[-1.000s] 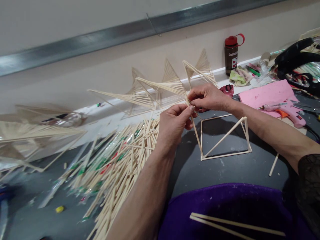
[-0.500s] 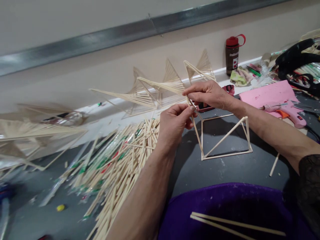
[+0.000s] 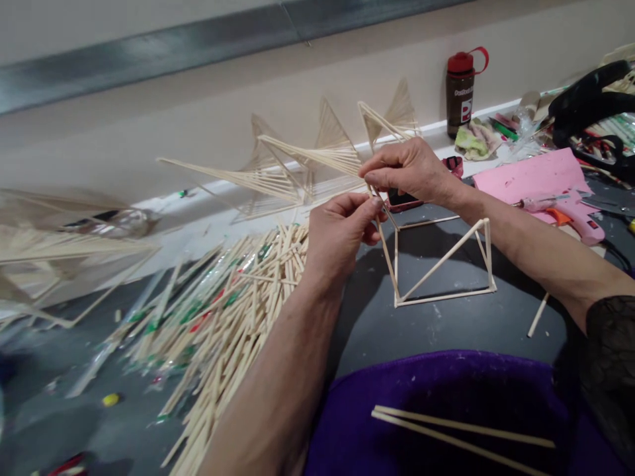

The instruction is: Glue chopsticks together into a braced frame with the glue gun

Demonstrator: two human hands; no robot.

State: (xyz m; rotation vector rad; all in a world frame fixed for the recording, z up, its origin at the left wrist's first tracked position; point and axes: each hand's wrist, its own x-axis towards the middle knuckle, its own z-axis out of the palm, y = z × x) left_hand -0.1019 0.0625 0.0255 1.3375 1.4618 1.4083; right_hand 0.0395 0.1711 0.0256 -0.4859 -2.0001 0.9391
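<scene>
A frame of thin wooden sticks [image 3: 443,299] stands on the dark grey table. At its upper left corner my left hand [image 3: 342,231] pinches one of its sticks between thumb and fingers. Just above, my right hand [image 3: 407,172] has thumb and fingers closed at the top of the same corner, where the sticks meet. What the right fingertips hold beyond the stick ends is hard to see. Behind my hands rise finished-looking stick structures [image 3: 317,155] with fanned rows. Two loose sticks [image 3: 461,426] lie across the purple cloth below.
A big pile of sticks [image 3: 253,311], partly in plastic sleeves, lies left. On the right are a pink glue gun [image 3: 578,218], a pink sheet [image 3: 530,178] and a single stick [image 3: 538,316]. A dark bottle with red lid [image 3: 460,99] stands by the wall.
The camera view has shifted slightly, so everything sits a little higher and further left. Both hands keep their pinch at the frame's corner, with hardly any movement.
</scene>
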